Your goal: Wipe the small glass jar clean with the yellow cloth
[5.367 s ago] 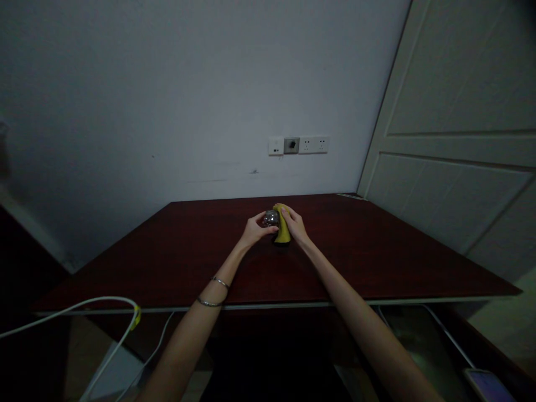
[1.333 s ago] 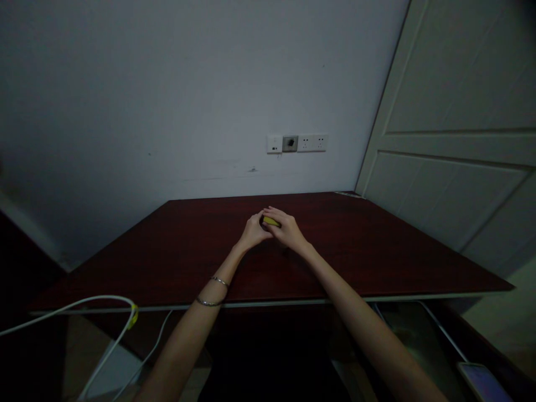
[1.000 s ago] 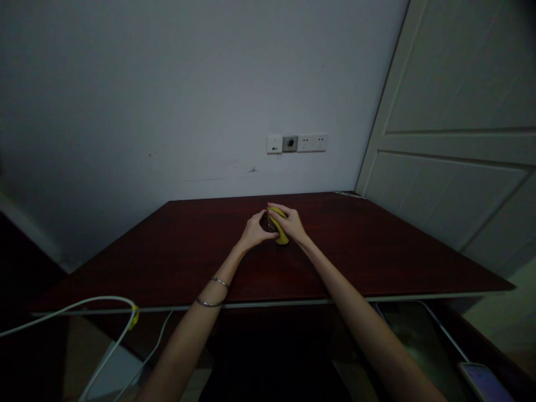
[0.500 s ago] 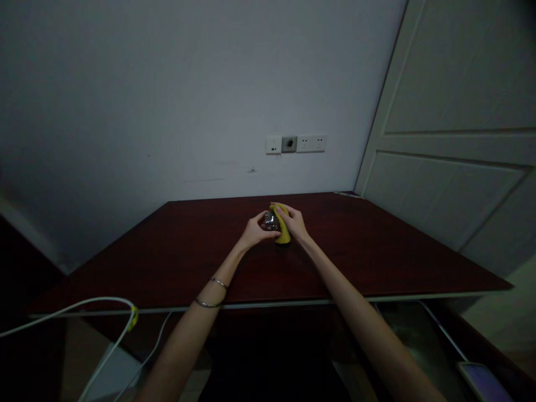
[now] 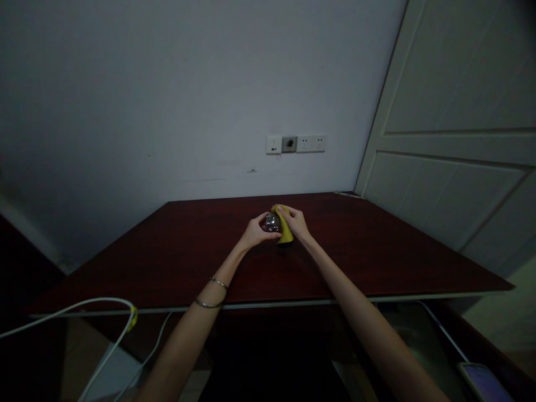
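Observation:
Above the dark red table [image 5: 176,251], my left hand [image 5: 255,233] grips a small, shiny, see-through round object, like a glass cup or jar [image 5: 273,223], between thumb and fingers. Its exact kind is hard to make out. My right hand [image 5: 296,222] is closed on a yellow cloth [image 5: 286,234] pressed against the right side of the glass object. The cloth's lower end hangs down and has a dark edge. Fingers and cloth hide part of the glass object.
Wall sockets [image 5: 310,143] sit above the table's far edge, with a white door [image 5: 452,123] at the right. A white cable [image 5: 100,300] with a yellow tie loops over the front left. A phone [image 5: 486,382] lies low at the right.
Both hands, the glass object and the cloth have shifted very slightly to the right and down. The grips look the same.

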{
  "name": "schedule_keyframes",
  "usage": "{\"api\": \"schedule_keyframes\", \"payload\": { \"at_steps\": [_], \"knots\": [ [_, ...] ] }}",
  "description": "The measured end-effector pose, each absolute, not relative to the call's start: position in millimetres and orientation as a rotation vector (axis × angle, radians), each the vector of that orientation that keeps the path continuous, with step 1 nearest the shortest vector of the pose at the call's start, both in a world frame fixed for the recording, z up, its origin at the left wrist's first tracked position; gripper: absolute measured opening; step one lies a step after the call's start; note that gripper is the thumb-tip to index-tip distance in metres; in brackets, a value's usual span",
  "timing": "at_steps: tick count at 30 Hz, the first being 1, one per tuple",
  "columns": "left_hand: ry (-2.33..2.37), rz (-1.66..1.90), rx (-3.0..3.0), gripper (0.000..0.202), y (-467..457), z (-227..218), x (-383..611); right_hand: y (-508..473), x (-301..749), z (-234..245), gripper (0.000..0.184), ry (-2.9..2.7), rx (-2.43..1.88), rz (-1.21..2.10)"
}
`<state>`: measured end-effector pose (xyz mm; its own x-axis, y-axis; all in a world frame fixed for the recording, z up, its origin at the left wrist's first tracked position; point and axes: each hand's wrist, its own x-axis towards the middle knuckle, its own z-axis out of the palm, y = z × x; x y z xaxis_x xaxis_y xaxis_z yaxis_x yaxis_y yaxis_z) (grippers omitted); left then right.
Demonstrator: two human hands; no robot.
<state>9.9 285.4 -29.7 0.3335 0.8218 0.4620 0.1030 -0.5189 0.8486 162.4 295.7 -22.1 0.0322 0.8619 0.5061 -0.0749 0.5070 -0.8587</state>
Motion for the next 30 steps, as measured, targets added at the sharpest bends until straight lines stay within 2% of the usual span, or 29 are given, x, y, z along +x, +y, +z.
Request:
{"api": "schedule_keyframes", "payload": {
  "at_steps": [3,10,14,17,26,30],
  "knots": [
    [0.805,1.24,1.844,0.074,287,-30,11,294,162,-26,0.045,-1.329,-0.757,0.863],
    [0.805,1.275,1.603,0.054,289,-27,9,284,170,-26,0.052,-1.452,-0.681,0.971],
    [0.82,1.278,1.494,0.05,289,-25,6,278,174,-26,0.069,-1.6,-0.641,1.014],
    [0.864,1.249,1.479,0.049,288,-25,6,277,172,-29,0.081,-1.651,-0.659,0.929],
    [0.793,1.152,1.522,0.059,292,-29,4,279,167,-30,0.073,-1.475,-0.797,0.899],
    [0.727,1.177,1.581,0.072,293,-29,5,283,168,-30,0.065,-1.34,-0.89,0.947]
  ]
}}
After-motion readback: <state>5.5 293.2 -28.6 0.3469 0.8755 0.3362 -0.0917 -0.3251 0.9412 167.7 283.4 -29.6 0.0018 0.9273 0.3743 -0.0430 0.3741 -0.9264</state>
